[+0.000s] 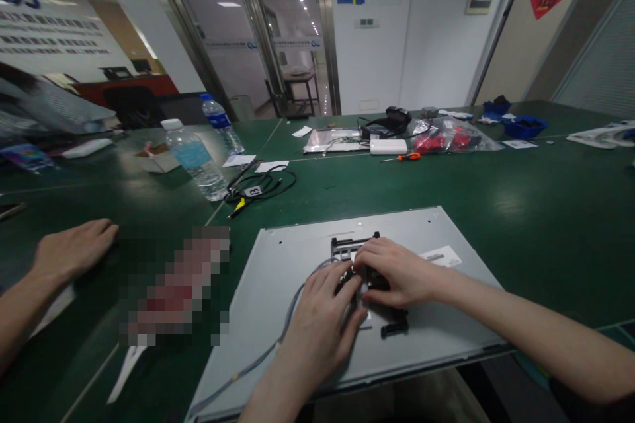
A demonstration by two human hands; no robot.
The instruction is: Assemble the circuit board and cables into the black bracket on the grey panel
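Observation:
A flat white metal panel (258, 304) lies in front of me, with a black plastic bracket (342, 248) near its middle. Both my hands meet over this bracket. My left hand (327, 307) has its fingers bent and closed at a small dark part there. From the other side my right hand (397, 274) closes its thumb and fingers round the same spot. What exactly lies between the fingers is hidden. A grey-blue cable (282, 337) runs from under my left hand to the panel's near left corner. Another black piece (394, 327) sits just below my right hand.
Another person's hand (77, 248) rests on the green table (550, 211) at left, beside a pixelated patch. Water bottles (198, 162) and a coiled black cable (270, 182) stand or lie beyond. Farther back are a screwdriver (409, 156), a plastic bag (451, 135) and blue trays (526, 127).

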